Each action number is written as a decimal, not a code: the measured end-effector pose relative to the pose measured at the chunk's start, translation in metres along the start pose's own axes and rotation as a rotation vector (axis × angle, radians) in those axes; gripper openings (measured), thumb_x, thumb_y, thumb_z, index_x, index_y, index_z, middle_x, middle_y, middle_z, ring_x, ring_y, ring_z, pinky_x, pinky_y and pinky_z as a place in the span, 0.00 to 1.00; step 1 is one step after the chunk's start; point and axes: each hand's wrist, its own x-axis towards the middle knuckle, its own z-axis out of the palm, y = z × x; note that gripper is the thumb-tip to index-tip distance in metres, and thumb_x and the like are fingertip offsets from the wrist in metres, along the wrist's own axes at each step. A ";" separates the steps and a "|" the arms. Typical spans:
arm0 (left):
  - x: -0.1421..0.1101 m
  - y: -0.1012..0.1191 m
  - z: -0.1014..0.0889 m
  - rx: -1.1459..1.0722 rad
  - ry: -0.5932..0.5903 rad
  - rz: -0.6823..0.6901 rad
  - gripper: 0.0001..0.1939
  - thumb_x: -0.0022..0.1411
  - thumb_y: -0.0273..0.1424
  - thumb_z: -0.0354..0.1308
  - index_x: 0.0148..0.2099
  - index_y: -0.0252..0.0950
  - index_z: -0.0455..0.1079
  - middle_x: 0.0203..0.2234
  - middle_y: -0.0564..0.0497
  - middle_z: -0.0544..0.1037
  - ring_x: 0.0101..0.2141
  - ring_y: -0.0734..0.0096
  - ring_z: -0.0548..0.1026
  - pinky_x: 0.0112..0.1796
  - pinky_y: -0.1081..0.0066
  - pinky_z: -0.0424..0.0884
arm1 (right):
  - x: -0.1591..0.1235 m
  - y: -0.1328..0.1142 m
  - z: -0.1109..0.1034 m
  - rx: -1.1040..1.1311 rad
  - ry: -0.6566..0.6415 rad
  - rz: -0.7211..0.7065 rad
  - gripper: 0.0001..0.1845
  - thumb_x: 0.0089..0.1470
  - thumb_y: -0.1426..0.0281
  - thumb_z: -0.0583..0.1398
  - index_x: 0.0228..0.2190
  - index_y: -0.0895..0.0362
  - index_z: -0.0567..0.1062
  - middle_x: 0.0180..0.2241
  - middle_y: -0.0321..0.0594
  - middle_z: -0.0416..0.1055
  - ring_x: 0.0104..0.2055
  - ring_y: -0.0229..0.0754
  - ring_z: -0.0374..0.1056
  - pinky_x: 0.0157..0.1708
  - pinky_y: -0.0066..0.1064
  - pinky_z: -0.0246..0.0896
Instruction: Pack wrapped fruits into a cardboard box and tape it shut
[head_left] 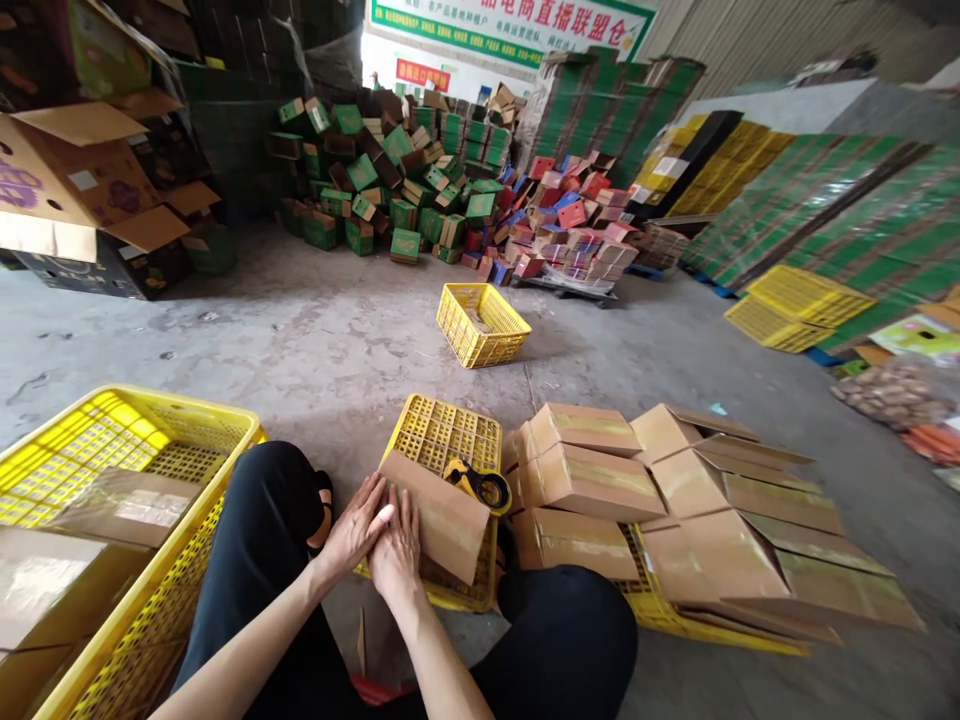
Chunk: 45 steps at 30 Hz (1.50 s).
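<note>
A brown cardboard box (446, 520) lies on an upturned yellow plastic crate (442, 425) between my knees. My left hand (358, 525) rests on the box's left end, fingers stretched out. Right beside it my right hand (397, 540) lies flat on the same end, its fingers extended and partly against the left hand. Neither hand is wrapped around anything. Behind the box, at the crate's right side, sits a yellow and black tape dispenser (480, 485).
At left, a large yellow crate (247, 425) holds taped boxes. Several cardboard boxes (600, 480) are stacked on another crate at right. Ahead on the concrete floor stands a yellow basket (487, 345). Heaps of green boxes (405, 245) and red boxes (574, 213) lie farther back.
</note>
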 end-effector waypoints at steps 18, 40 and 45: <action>0.005 0.007 0.005 0.277 -0.019 0.007 0.34 0.78 0.50 0.40 0.77 0.40 0.53 0.73 0.38 0.57 0.72 0.48 0.57 0.64 0.41 0.62 | -0.001 0.062 -0.035 -0.112 -0.056 0.143 0.33 0.73 0.58 0.44 0.73 0.55 0.50 0.75 0.44 0.45 0.77 0.51 0.42 0.73 0.54 0.40; 0.016 0.100 0.055 0.270 -0.210 0.336 0.36 0.74 0.57 0.42 0.75 0.47 0.56 0.72 0.46 0.61 0.72 0.49 0.56 0.66 0.45 0.59 | -0.064 0.132 0.017 -0.236 0.136 0.315 0.34 0.68 0.66 0.46 0.72 0.58 0.58 0.75 0.46 0.50 0.76 0.56 0.46 0.72 0.48 0.45; 0.014 0.091 0.041 0.230 -0.290 0.400 0.36 0.74 0.57 0.42 0.76 0.47 0.53 0.72 0.46 0.60 0.72 0.54 0.57 0.68 0.50 0.57 | -0.065 0.118 -0.003 -0.211 0.048 0.397 0.35 0.69 0.65 0.46 0.74 0.55 0.51 0.76 0.44 0.42 0.76 0.58 0.45 0.70 0.51 0.49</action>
